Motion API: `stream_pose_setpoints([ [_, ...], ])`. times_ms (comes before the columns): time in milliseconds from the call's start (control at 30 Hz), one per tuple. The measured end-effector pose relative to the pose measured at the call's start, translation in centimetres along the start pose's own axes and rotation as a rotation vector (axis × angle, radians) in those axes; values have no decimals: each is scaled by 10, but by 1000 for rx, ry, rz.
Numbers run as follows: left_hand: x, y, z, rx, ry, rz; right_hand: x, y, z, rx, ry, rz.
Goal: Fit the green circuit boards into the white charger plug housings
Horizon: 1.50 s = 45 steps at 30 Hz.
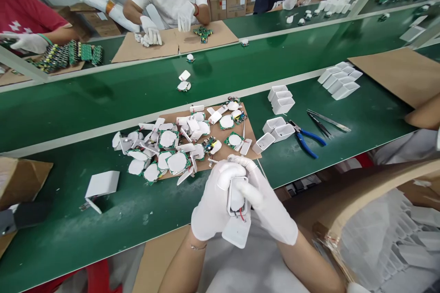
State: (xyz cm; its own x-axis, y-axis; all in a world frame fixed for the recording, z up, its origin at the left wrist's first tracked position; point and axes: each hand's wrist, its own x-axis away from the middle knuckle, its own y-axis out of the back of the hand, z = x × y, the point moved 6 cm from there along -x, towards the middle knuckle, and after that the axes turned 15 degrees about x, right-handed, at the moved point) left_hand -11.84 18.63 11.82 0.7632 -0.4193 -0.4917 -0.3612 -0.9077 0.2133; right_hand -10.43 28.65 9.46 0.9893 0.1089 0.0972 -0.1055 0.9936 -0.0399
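Both my hands wear white gloves and meet at the near edge of the bench. My left hand [213,199] wraps round the side of a white plastic housing [229,199], its open end facing me. My right hand [271,206] grips the other side, with its thumb pressed onto a white-covered circuit board inside. A white cover plate [237,232] hangs from the opening beside red and dark wires. Just beyond my hands, circuit boards with white pads [178,163] lie heaped on a cardboard sheet [252,142].
Several empty white housings [283,132] stand right of the heap, near blue-handled pliers [305,139] and tweezers [330,120]. A white box-shaped piece [102,184] sits at left. Beyond runs a green conveyor belt [137,89] with boards; gloved co-workers sit across. An open carton [343,210] stands at right.
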Motion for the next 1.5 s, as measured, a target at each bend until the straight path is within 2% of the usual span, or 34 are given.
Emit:
stream_pose_setpoints([
  [167,-3,0,-5,-39,-87,-8,1,-5,4,8,-18,-57],
  [300,-7,-2,-4,-112,-179,-4,5,0,-1,64,-22,-93],
  [500,-13,-3,3,-104,-139,10,0,0,-4,-248,50,-48],
  [567,-14,-3,1,-116,-160,-2,-1,1,-1,-203,58,-89],
  [700,-15,-2,-5,-132,-237,-30,2,4,6,44,35,-201],
  [967,-16,-5,-3,-152,-208,-43,-2,9,10,-188,55,11],
  [1033,-17,-5,-5,-164,-234,-43,-2,10,11,-189,34,17],
  [1200,-21,-8,-9,-202,-292,-20,-2,12,15,-57,64,-78],
  [1400,-19,-8,-1,-163,-236,-30,-5,12,6,-382,33,40],
  [1500,-17,-9,-1,-170,-240,-28,-4,14,6,-292,45,17],
])
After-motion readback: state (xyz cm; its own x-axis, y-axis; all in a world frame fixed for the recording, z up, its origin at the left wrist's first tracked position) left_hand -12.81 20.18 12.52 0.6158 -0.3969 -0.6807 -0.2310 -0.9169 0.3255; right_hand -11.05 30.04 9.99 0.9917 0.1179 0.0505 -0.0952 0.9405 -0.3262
